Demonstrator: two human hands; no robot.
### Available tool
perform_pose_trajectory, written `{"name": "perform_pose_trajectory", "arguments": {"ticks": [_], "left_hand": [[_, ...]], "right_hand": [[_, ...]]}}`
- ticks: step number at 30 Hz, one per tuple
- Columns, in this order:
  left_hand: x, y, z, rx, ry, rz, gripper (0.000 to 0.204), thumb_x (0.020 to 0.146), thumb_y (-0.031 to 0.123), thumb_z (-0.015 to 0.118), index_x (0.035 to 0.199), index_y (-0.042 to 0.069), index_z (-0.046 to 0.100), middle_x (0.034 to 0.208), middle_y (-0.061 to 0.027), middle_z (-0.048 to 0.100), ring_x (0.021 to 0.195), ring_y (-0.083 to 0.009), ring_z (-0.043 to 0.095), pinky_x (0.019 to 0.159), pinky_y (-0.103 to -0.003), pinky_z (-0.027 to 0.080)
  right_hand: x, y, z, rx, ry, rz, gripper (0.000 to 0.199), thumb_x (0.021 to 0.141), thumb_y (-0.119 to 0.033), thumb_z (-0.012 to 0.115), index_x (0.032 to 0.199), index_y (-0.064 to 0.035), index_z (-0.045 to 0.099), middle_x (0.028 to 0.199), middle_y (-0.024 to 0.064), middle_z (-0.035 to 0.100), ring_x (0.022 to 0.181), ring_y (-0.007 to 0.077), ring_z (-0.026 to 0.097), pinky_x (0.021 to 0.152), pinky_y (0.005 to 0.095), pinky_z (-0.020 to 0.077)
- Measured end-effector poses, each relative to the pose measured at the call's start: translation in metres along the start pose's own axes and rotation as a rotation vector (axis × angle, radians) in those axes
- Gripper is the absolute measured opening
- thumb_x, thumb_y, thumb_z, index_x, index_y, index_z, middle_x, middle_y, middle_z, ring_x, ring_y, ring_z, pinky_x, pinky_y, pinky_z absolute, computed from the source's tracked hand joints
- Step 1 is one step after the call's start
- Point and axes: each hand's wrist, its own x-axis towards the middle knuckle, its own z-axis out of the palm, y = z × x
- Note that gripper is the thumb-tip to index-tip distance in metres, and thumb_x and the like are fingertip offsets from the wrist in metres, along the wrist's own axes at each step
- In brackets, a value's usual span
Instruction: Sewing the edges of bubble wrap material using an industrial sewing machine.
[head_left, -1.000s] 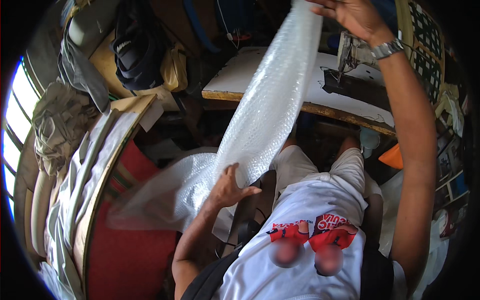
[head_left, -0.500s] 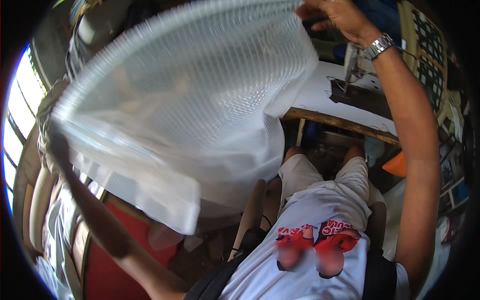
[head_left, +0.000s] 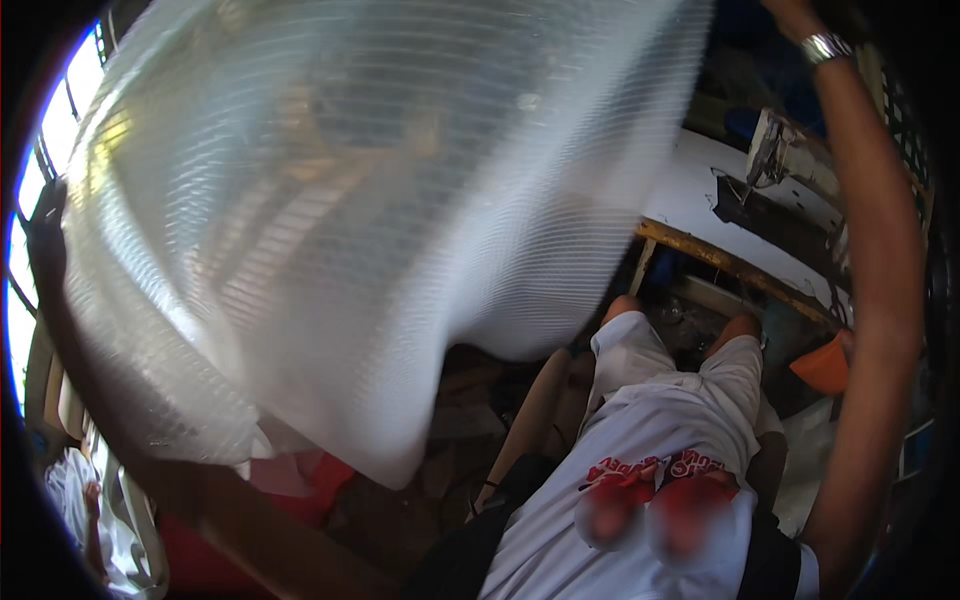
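Note:
A large translucent white plastic sheet (head_left: 380, 230) with fine ribbed lines hangs spread out, filling the upper left and blurred in places by motion. My left hand (head_left: 48, 220), dark against the bright window, is raised at the far left and closed on the sheet's edge. Up at the top right, my right hand (head_left: 793, 16) is mostly cut off by the picture's edge. Its fingers are out of sight, above and to the right of the sheet's upper right side. A metal watch sits on that wrist.
To the right, a sewing machine (head_left: 795, 155) stands on a white table (head_left: 700, 190) with a worn wooden front edge (head_left: 740, 264). An orange piece (head_left: 822, 366) hangs below it. Something red (head_left: 325, 490) lies under the sheet at lower left. A barred window (head_left: 82, 85) is at the left.
Both hands have gone up and outward, the right one nearly out of the picture. The sheet has risen and spread wider, its lower edge now hanging in folds.

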Motion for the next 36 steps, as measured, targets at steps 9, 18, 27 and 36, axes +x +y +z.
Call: {"name": "perform_pose_trajectory", "arguments": {"ticks": [9, 18, 27, 36], "left_hand": [[-0.02, 0.146, 0.166, -0.164, -0.452, -0.496, 0.023, 0.091, 0.018, 0.063, 0.109, 0.004, 0.069, 0.111, -0.0203, 0.071, 0.104, -0.0415, 0.067, 0.092, -0.049, 0.052], [0.188, 0.426, 0.157, -0.566, -0.09, -0.355, 0.025, 0.099, 0.032, 0.059, 0.116, 0.014, 0.066, 0.103, -0.0172, 0.072, 0.096, -0.0389, 0.069, 0.081, -0.049, 0.055], [0.131, 0.485, 0.106, -1.044, 0.217, -0.09, 0.051, 0.095, 0.023, 0.069, 0.138, 0.002, 0.054, 0.14, -0.0189, 0.058, 0.13, -0.0364, 0.054, 0.107, -0.045, 0.045], [-0.073, 0.575, 0.106, -1.375, 0.122, -0.675, 0.063, 0.096, 0.042, 0.064, 0.135, -0.005, 0.05, 0.13, -0.0176, 0.058, 0.07, -0.0123, 0.058, 0.058, -0.026, 0.046]], "right_hand": [[-0.001, 0.143, -0.097, -0.407, -0.47, 0.371, 0.042, 0.102, -0.052, 0.054, 0.099, -0.0141, 0.071, 0.088, -0.0074, 0.069, 0.078, 0.0108, 0.063, 0.061, 0.0243, 0.0464], [-0.127, -0.092, 0.083, 0.164, -0.754, -0.145, 0.098, 0.085, -0.071, 0.067, 0.154, -0.0064, 0.039, 0.143, 0.021, 0.057, 0.129, 0.036, 0.058, 0.099, 0.0475, 0.0538], [-0.099, -0.008, 0.071, 0.079, -0.493, 0.02, 0.025, 0.094, -0.012, 0.062, 0.114, -0.0067, 0.074, 0.102, 0.0136, 0.077, 0.092, 0.0261, 0.075, 0.083, 0.0368, 0.0573], [-0.116, 0.044, 0.031, -0.108, -0.43, 0.083, 0.025, 0.09, -0.008, 0.06, 0.109, -0.0067, 0.075, 0.103, 0.0162, 0.076, 0.094, 0.0302, 0.074, 0.085, 0.038, 0.0564]]}}
